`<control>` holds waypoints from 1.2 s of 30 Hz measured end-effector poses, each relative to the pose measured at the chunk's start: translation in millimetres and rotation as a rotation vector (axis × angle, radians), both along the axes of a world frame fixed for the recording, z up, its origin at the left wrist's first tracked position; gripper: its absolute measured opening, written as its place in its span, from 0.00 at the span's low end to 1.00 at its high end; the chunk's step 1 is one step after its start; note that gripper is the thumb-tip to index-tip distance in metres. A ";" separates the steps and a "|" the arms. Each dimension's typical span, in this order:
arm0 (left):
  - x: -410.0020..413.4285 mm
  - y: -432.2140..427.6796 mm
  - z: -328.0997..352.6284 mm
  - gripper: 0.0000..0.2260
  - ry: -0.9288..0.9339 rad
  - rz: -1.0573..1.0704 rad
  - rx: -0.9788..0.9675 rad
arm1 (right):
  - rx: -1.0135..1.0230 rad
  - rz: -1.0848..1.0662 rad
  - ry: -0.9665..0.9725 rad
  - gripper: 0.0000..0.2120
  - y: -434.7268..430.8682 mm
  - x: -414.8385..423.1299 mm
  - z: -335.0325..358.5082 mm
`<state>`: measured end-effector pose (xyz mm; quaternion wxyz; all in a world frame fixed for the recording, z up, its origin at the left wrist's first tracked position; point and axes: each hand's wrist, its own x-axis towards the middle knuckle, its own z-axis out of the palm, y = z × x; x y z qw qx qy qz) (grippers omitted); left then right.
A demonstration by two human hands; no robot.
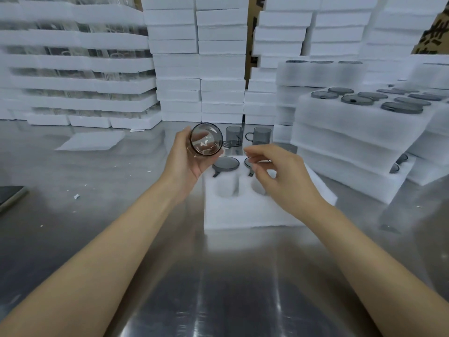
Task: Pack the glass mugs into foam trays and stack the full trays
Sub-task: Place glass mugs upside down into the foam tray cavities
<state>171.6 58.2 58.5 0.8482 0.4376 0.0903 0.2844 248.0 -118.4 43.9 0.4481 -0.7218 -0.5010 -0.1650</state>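
Two bare forearms reach out over the steel table (218,276). Just under the right hand (279,176) lies the foam tray (243,212). Its two pockets (224,188) nearest the wrist are empty, probably the next places to fill. The right hand hovers above the tray with fingers loosely curled and thumb and forefinger close together, gripping nothing that I can make out. Whether the fingertips touch the rim below them cannot be told. It looks poised to steady or receive.

To its left and a little higher, the left hand (187,161) wraps its fingers round a glass mug (206,139). The mug is tipped on its side so that a round end faces the eye, likely a check for flaws before it goes into a pocket.

Below that mug and beneath the right fingertips, two packed mugs (226,164) sit sunk in the far pockets, with their handles in slots so that they cannot knock. Just beyond both hands, two loose mugs (233,136) stand upright, waiting. Farther to the right of the right hand, full trays (352,132) are stacked. Behind everything rise foam stacks (199,69).
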 end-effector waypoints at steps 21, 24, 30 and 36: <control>-15.6 -2.2 5.3 0.18 0.001 -0.204 0.887 | -0.103 0.020 0.031 0.18 -1.6 -4.8 4.9; -20.3 -1.5 6.0 0.19 0.076 -0.318 1.090 | -0.126 0.021 0.026 0.18 -2.2 -4.8 5.8; -20.9 0.9 5.7 0.12 0.090 -0.361 1.088 | -0.171 0.039 0.023 0.17 -2.1 -4.7 5.3; -20.5 5.2 1.9 0.11 0.067 -0.372 1.001 | -0.174 0.030 0.036 0.17 -1.7 -4.1 4.8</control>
